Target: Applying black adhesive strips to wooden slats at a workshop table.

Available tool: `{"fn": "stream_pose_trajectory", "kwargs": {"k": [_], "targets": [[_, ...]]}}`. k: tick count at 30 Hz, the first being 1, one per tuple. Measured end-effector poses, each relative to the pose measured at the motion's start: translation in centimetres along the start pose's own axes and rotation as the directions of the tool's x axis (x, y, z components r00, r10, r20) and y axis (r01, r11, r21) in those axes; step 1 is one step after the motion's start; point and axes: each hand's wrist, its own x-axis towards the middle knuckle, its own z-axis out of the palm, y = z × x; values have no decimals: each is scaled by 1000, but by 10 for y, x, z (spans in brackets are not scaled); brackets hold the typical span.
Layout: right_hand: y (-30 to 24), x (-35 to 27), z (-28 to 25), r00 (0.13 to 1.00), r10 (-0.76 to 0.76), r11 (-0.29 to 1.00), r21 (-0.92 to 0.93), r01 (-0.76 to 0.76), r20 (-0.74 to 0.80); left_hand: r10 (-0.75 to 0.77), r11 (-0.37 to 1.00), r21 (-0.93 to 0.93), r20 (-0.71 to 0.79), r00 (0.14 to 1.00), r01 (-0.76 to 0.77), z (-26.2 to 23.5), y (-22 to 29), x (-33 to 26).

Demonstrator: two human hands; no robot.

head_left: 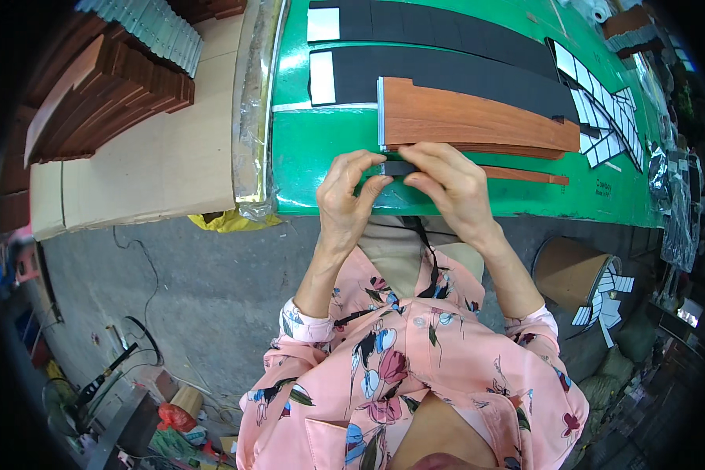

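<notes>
Both my hands meet at the near edge of the green table, over a small flat black strip (399, 168). My left hand (343, 194) pinches its left end between thumb and fingers. My right hand (456, 186) has its thumb and fingers closed on the other end. To the right of that hand, a narrow reddish-brown wooden piece (525, 175) lies along the table edge; its left part is hidden under the hand. Just beyond my fingers sits a stack of curved wooden panels (470, 117) with a pale metal edge on the left.
Two rows of black strips (439, 23) lie farther back on the green table (313, 141), with white-backed pieces (603, 102) at right. Stacked wooden parts (117, 94) stand on cardboard (164, 157) at left. Below the table's right side is a round brown bin (568, 270) with white pieces.
</notes>
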Motion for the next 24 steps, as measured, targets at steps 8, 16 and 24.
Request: {"fn": "stream_pose_trajectory", "kwargs": {"k": [8, 16, 24], "targets": [[4, -12, -12, 991, -119, 983, -133, 126, 60, 324, 918, 224, 49, 945, -326, 2, -8, 0], [-1, 3, -17, 983, -103, 991, -74, 115, 149, 374, 867, 319, 88, 923, -382, 0, -5, 4], [19, 127, -55, 921, -121, 982, 179, 57, 370, 198, 941, 286, -29, 980, -182, -38, -14, 75]]}}
